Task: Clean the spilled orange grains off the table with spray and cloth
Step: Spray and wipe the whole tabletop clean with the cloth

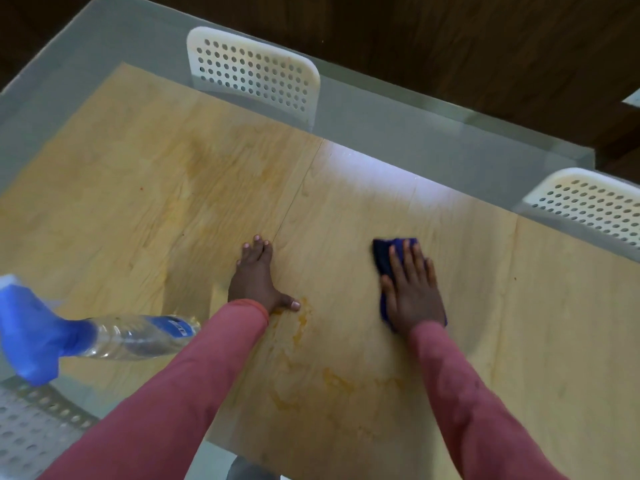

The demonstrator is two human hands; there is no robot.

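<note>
The orange smears (301,327) lie near the front edge of the tabletop (138,161), between my two arms. My right hand (414,292) presses the blue cloth (382,252) flat, fingers straight, a little beyond the smears. My left hand (256,277) rests open beside them. I think I should pull the cloth back over them with firm pressure. The spray bottle (104,336) stands near the left edge.
</note>
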